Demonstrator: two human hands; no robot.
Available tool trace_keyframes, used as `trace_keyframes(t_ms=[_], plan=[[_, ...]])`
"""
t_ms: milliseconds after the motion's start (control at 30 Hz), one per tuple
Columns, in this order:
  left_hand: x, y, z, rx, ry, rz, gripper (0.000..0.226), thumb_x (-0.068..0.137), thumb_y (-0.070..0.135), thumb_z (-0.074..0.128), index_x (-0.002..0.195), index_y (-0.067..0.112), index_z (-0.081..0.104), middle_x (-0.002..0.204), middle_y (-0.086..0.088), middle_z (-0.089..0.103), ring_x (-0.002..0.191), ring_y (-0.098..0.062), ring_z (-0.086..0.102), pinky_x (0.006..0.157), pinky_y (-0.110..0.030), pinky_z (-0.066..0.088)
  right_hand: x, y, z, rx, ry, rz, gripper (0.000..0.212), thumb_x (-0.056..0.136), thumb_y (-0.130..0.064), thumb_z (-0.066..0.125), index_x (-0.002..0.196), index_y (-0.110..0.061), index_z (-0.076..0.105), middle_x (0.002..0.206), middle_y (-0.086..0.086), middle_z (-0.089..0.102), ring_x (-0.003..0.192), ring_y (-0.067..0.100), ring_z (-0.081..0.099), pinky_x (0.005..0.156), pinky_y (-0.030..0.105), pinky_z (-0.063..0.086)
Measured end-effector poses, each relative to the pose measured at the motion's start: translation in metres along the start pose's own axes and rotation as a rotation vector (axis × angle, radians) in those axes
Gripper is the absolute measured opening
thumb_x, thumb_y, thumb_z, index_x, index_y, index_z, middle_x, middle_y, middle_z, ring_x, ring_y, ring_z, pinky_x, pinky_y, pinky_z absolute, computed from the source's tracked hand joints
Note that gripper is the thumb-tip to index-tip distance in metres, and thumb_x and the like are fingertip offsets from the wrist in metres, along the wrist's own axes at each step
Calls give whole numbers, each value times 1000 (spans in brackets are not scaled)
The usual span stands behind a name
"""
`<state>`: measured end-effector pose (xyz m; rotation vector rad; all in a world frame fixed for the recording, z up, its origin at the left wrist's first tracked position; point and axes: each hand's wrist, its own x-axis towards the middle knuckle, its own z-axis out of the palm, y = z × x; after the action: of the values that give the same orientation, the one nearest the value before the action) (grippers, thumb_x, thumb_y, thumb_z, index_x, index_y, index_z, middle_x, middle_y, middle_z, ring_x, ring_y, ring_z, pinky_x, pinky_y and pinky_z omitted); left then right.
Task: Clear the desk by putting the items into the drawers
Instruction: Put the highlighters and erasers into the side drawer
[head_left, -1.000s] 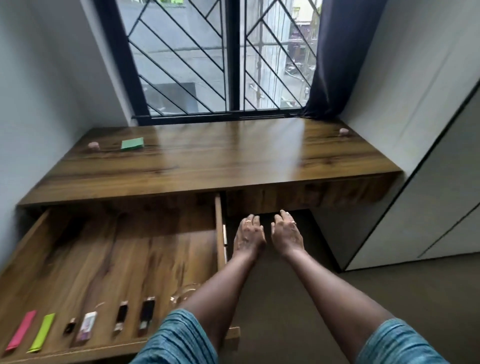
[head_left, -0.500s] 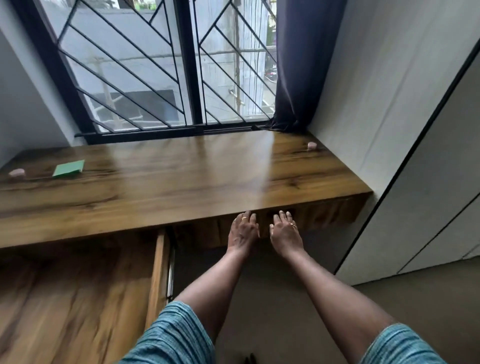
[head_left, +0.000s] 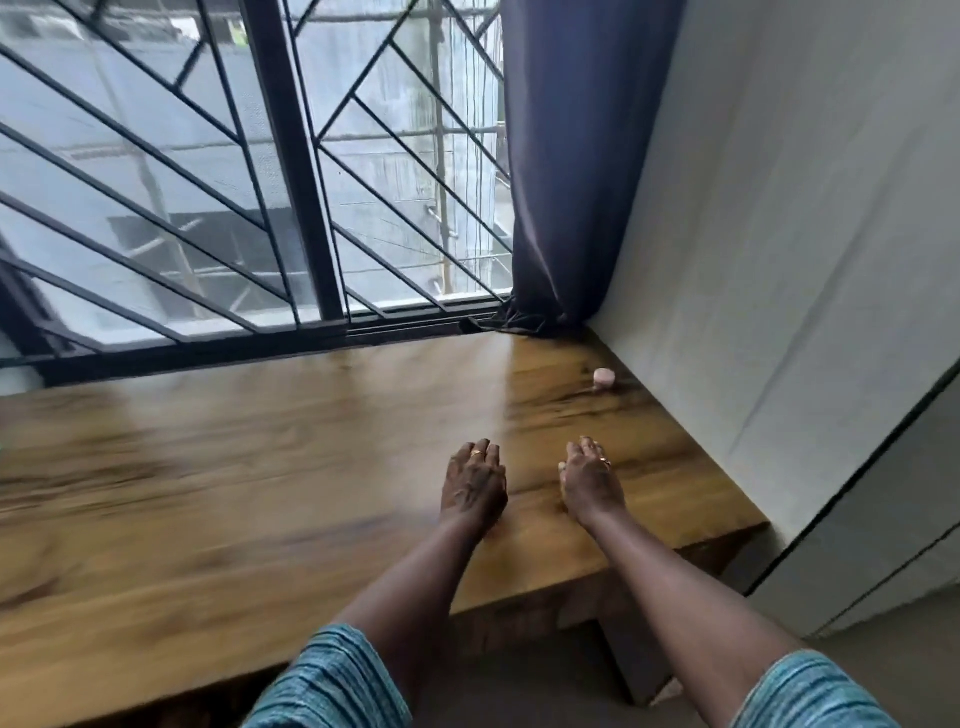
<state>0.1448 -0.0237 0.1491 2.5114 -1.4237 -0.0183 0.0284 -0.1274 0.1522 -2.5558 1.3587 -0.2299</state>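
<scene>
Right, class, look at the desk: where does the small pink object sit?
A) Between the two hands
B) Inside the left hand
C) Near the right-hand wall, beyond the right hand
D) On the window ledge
C: the small pink object sits on the desk close to the wall, farther back than the right hand; the left hand holds nothing.

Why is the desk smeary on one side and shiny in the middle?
Head view: the desk is smeared by motion blur toward the left; daylight from the window makes a pale glare stripe down its middle; the small pink thing looks sharper.
</scene>
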Motion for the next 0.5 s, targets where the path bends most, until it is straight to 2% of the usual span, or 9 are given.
trace_keyframes(t_ms=[67,133,300,400,500], plan=[[20,1,10,1,-10,13,44,101,24,30,144,13,34,152,-4,32,142,-20,26,117,-30,18,26,8,0,-7,39,32,28,98,-13,37,120,-6,53,128,14,53,119,29,49,97,35,42],[41,-1,20,-1,-11,4,44,102,24,29,144,14,34,153,-4,31,142,-20,25,118,-30,17,58,14,-1,-11,55,67,28,99,-15,37,117,-6,56,121,14,59,113,30,55,94,35,44],[89,-13,33,-23,4,-73,41,101,23,29,140,15,39,149,-2,36,140,-17,29,116,-28,19,136,22,-7,41,63,150,33,100,-16,33,124,-5,53,129,17,51,114,33,53,91,38,45],[112,-20,36,-15,23,-134,37,100,22,30,134,15,45,142,-2,43,134,-16,35,111,-28,26,179,34,-6,9,40,137,32,99,-14,37,128,-9,49,133,17,42,119,35,47,97,39,41],[133,-25,38,-11,43,-174,35,99,21,32,129,15,49,137,-2,47,130,-17,39,108,-29,30,219,42,-1,193,-18,297,46,102,-28,34,143,-8,34,144,20,35,130,36,38,110,42,29]])
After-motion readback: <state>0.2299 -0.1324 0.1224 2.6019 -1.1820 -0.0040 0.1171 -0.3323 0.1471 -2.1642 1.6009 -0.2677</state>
